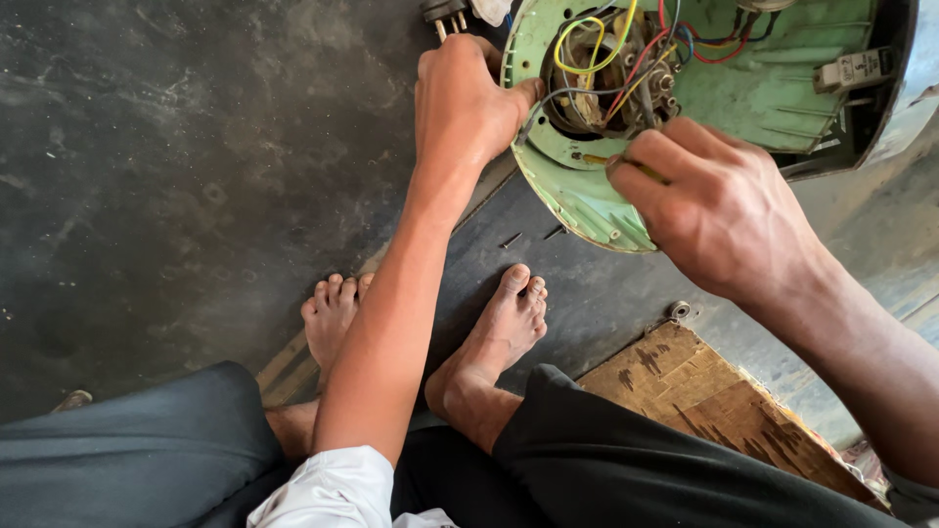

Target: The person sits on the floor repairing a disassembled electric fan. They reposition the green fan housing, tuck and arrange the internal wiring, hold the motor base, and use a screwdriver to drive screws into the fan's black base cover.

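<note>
A round green appliance base [606, 210], its underside open and showing a tangle of coloured wires [626, 59], lies tilted on the dark floor [176, 176] at the top of the view. The left hand [465, 98] closes its grip on the base's left rim, thumb hooked over the edge. The right hand [719, 210] has its grip clamped on a thin screwdriver [611, 161], tip pointing into the rim. Two loose screws [533, 237] lie on the floor below the base, near bare feet [499, 332]. A power plug [445, 15] lies just above the left hand.
</note>
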